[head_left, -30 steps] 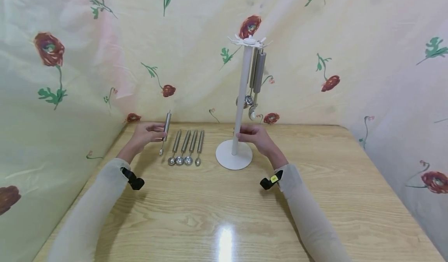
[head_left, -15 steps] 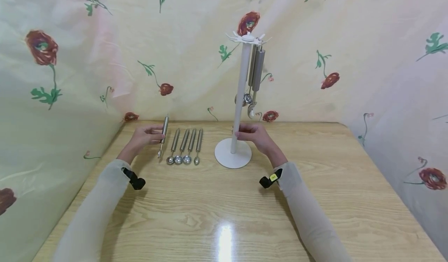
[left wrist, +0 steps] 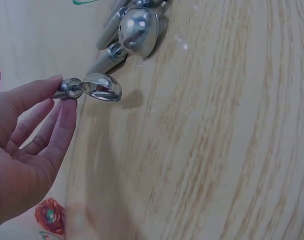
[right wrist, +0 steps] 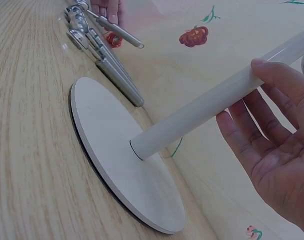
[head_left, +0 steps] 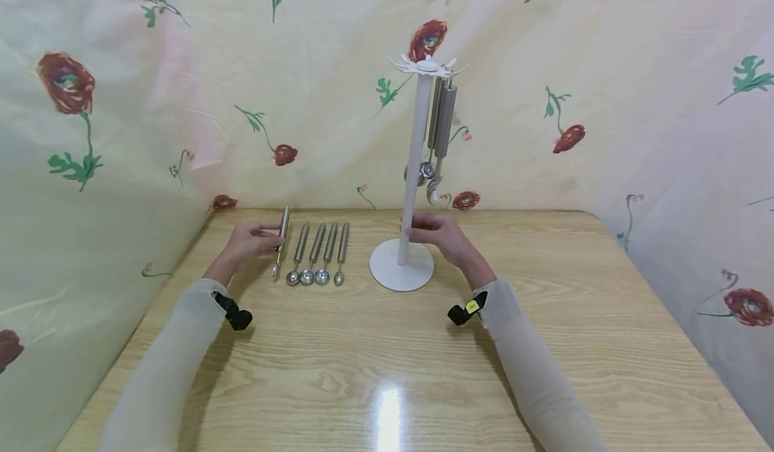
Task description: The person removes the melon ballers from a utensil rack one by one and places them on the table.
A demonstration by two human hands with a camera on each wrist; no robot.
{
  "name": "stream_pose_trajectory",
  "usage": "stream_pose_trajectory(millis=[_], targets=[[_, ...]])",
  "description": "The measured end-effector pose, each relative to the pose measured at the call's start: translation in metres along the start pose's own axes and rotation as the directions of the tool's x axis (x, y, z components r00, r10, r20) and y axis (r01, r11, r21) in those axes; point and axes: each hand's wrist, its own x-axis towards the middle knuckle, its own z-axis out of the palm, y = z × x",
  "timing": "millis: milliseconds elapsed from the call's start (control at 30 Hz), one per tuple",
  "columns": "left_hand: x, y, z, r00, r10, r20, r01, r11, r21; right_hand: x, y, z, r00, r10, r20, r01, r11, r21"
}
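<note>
My left hand (head_left: 246,242) pinches the steel handle of a melon baller (head_left: 284,225) between thumb and fingers. The tool stands nearly upright near the table's back left, with its small oval scoop (left wrist: 101,87) pointing down, close over the wood. Just right of it lies a row of several melon ballers (head_left: 316,244), handles toward the wall. My right hand (head_left: 443,236) grips the lower pole of a white hanging rack (right wrist: 202,112), thumb on one side and fingers on the other. More steel-handled scoops (head_left: 446,121) hang from hooks on the rack's right side.
The rack's round white base (right wrist: 111,150) sits flat on the wood-grain table (head_left: 314,358). A flowered cloth (head_left: 338,123) covers the wall behind the table's back edge and both sides. Prong-like hooks (head_left: 404,66) ring the rack's top.
My left hand has lowered the melon baller toward the table, left of the row. My right hand keeps its grip on the pole. The head view has shifted slightly.
</note>
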Motion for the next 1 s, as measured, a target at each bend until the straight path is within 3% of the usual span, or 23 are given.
stream_pose_trajectory(millis=[400,833,1000], targets=[[0.003,-0.0084,0.002,0.996,-0.092,0.02,0.092,0.996,0.001,0.0012,0.0025,-0.0002,1.0,-0.01,0.004,0.01,1.0,0.026],[0.0068,-0.0073,0.0079,0.99,-0.137,0.035,0.133,0.986,0.101,0.0027,0.0037,-0.0011,0.999,-0.034,0.018,0.033,0.999,0.027],[0.008,-0.0071,0.0093,0.988,-0.144,0.051,0.14,0.988,0.065,0.0026,0.005,-0.0021,0.999,-0.04,0.022,0.039,0.999,0.029]])
